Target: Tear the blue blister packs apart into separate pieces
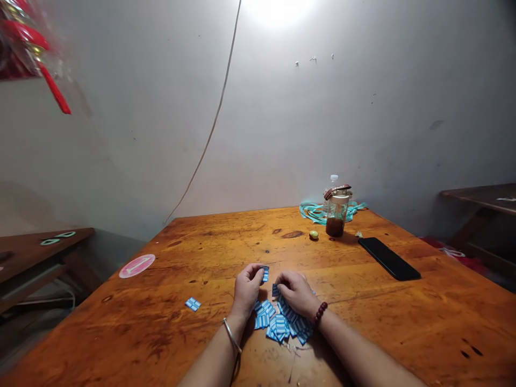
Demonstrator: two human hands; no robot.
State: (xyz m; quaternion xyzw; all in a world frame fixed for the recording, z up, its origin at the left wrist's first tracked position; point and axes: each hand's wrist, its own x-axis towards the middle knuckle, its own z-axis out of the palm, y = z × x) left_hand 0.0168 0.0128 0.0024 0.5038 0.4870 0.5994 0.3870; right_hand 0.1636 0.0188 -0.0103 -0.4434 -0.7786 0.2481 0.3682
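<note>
Between thumb and fingers, my left hand [246,289] pinches a small blue-and-white striped tag [265,273], held a little above the table. My right hand [297,293] has its fingertips closed on another dark blue tag [275,290]. Beneath and between both hands lies a loose pile of blue-and-white striped tags [278,324], partly covered by my right hand. One single tag [193,304] lies flat by itself to the left of my left hand.
On the wooden table [226,242] stand a cup of dark liquid [335,223] and, behind it, a clear bottle [334,179]. Teal ribbon [312,213] surrounds them. A yellow-green object [313,235], a black phone [389,259] and a pink round sticker [137,266] are also there.
</note>
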